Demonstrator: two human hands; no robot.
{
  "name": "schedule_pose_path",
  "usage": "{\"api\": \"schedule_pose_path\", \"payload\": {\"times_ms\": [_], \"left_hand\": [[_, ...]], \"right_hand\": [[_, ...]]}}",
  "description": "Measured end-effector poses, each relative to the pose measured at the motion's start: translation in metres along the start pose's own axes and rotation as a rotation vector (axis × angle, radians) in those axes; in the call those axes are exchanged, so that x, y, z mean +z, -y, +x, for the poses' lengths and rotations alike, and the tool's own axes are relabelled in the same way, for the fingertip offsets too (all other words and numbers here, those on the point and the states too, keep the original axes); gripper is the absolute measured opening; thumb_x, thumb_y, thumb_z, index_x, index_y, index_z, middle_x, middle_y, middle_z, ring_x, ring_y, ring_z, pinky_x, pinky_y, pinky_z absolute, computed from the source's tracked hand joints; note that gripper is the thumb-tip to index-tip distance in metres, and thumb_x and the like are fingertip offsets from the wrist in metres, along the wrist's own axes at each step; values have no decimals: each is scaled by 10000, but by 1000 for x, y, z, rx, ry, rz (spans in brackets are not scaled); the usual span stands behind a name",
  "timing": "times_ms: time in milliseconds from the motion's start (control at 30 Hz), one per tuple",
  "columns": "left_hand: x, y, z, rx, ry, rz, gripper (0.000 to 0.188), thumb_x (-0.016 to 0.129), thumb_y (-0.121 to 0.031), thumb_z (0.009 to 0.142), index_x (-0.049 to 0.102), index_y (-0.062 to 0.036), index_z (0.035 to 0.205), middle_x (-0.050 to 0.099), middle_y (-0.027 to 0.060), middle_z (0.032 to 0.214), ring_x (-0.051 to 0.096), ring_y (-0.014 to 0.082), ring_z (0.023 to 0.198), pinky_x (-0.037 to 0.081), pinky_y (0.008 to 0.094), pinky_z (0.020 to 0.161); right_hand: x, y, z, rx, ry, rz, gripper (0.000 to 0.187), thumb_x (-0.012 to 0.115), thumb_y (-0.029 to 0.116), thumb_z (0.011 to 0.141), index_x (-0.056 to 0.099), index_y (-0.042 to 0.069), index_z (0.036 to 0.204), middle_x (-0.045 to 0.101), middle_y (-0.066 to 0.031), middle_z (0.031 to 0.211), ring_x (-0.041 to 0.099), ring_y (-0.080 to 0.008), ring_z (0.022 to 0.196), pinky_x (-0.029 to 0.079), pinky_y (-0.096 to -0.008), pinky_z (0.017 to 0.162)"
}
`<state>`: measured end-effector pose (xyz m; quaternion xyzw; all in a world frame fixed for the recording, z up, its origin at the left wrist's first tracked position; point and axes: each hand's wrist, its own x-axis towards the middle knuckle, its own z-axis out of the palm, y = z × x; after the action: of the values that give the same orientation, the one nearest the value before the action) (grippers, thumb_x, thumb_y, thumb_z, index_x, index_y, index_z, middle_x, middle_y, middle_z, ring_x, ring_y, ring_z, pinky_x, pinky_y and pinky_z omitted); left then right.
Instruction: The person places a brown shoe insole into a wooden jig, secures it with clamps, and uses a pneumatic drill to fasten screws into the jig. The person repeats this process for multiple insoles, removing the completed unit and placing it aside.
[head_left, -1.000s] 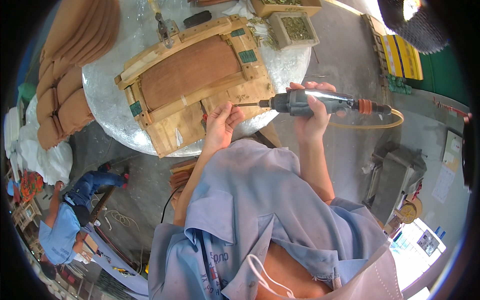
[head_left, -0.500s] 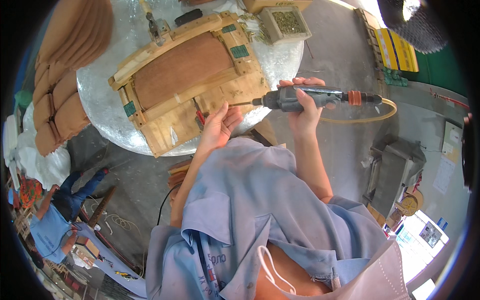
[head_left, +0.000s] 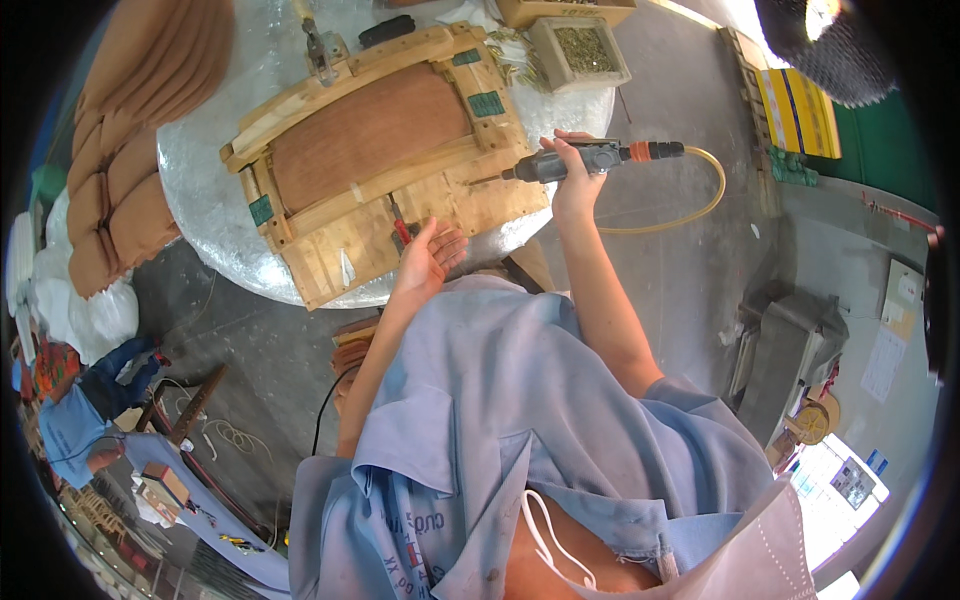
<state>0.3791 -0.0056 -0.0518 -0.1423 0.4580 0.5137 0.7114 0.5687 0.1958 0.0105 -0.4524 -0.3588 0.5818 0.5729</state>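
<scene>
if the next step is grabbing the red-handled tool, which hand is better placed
Likely the left hand: it is open, looks empty and lies close to the red-handled tool, while the right hand, farther off, grips the power driver.

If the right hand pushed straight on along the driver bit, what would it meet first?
Probably the wooden board: the right hand aims the power driver across it. Depth is unclear; the bit could pass over toward the red-handled screwdriver.
</scene>
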Motion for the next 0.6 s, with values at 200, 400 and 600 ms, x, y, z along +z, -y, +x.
{"api": "schedule_pose_path", "payload": {"times_ms": [200, 400, 600], "left_hand": [[4, 0, 3, 10, -13, 36, 485, 609, -439, 1086, 563, -33, 1347, 698, 146, 1239, 704, 285, 1151, 575, 422, 998], [3, 1, 17, 80, 17, 69, 446, 569, -430, 1105, 615, -30, 1296, 729, 132, 1153, 726, 264, 1067, 592, 410, 945], [24, -17, 17, 87, 33, 41, 501, 522, -495, 1112, 680, -36, 1238, 748, 97, 1064, 727, 226, 938, 606, 389, 884]], "right_hand": [[-7, -2, 6, 99, -68, 81, 224, 718, -2, 914, 621, -7, 1116, 694, -167, 1149, 752, -342, 1015, 588, -430, 916], [-9, 23, -10, 205, -105, 201, 271, 711, 82, 947, 580, 60, 1182, 649, -134, 1243, 722, -383, 1113, 594, -500, 973], [-13, 51, -31, 285, -128, 357, 294, 722, 134, 943, 570, 129, 1194, 627, -74, 1232, 670, -393, 1178, 554, -580, 1029]]}}
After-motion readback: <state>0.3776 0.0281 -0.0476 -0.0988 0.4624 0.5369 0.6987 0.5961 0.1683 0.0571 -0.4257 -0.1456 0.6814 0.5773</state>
